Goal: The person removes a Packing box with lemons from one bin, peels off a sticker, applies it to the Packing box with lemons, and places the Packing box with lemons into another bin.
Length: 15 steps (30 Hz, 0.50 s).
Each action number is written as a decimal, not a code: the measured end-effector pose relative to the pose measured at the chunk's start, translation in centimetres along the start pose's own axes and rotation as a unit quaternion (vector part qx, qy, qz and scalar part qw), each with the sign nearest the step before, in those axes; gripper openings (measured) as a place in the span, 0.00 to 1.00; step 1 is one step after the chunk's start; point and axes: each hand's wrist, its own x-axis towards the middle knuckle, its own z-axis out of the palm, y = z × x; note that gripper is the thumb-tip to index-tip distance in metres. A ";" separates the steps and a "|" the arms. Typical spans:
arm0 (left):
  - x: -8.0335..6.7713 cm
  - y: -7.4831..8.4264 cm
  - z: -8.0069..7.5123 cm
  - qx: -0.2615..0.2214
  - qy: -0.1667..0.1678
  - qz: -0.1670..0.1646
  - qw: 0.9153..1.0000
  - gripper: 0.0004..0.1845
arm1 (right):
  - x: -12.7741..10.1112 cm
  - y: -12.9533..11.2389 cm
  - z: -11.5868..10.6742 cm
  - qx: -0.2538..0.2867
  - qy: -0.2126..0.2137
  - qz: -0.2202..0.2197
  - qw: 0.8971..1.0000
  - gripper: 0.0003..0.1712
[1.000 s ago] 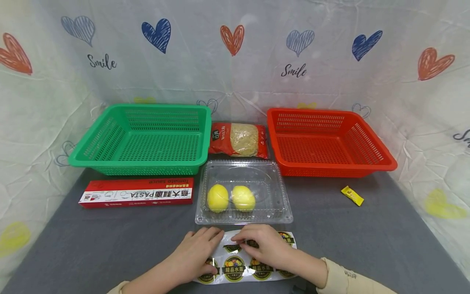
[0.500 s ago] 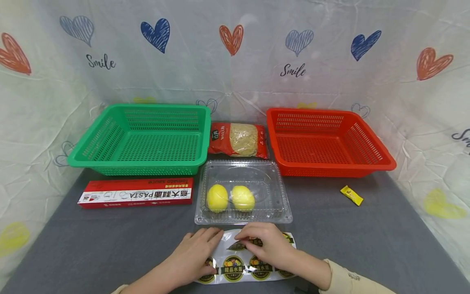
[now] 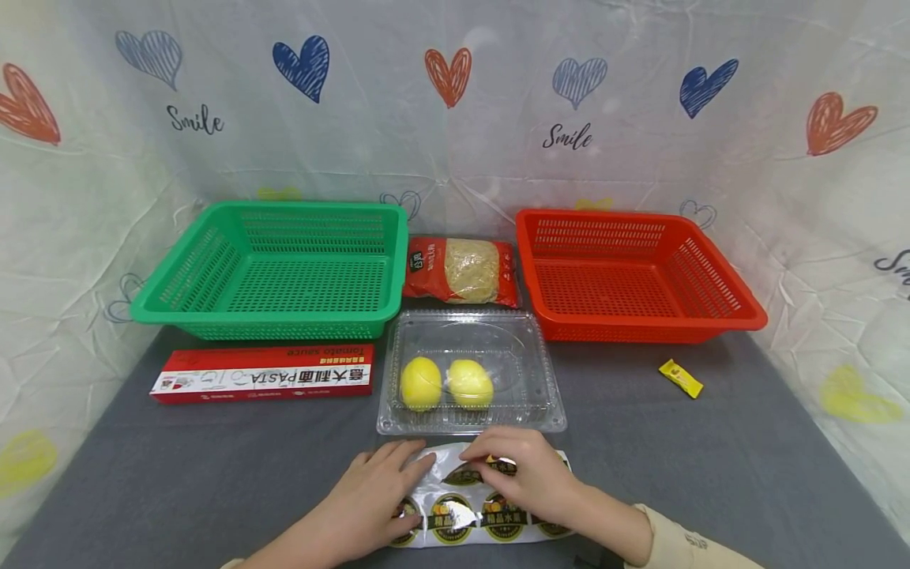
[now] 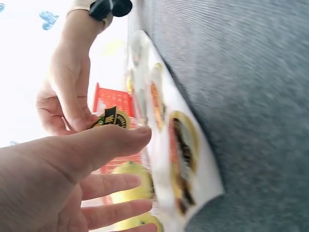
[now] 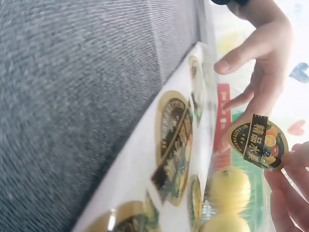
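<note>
A white sticker sheet (image 3: 455, 518) with round fruit labels lies at the near edge of the grey table. My left hand (image 3: 398, 470) presses its left part flat with straight fingers. My right hand (image 3: 492, 462) pinches one round sticker (image 3: 501, 467) that stands partly peeled up from the sheet. The right wrist view shows this sticker (image 5: 257, 141) lifted off the sheet (image 5: 159, 159), held at my fingertips (image 5: 285, 166). In the left wrist view the sticker (image 4: 112, 117) sits under my right hand's fingers (image 4: 72, 116). Just behind the sheet stands a shut clear plastic box (image 3: 529, 348) with two lemons (image 3: 421, 383) inside.
A green basket (image 3: 213, 304) stands at the back left and a red basket (image 3: 711, 322) at the back right, with a red noodle packet (image 3: 462, 271) between them. A red pasta box (image 3: 263, 373) lies left of the clear box. A small yellow sachet (image 3: 681, 378) lies right.
My right hand has peeled a sticker up from the sheet and lifted it slightly. The sheet's top edge has curled up with it. The left hand stays pressed on the sheet.
</note>
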 end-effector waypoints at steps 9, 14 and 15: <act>0.3 0.8 -1.4 -0.086 0.057 0.000 0.995 0.17 | 0.4 -0.4 -0.9 0.010 0.024 -0.013 1.000 0.14; 0.7 1.2 -2.0 -0.151 0.107 -0.017 0.983 0.13 | 0.6 -0.7 -1.3 0.017 0.032 -0.002 0.999 0.15; 0.8 1.3 -2.0 -0.162 0.117 -0.020 0.980 0.13 | 0.7 -0.7 -1.4 0.018 0.034 -0.001 0.999 0.15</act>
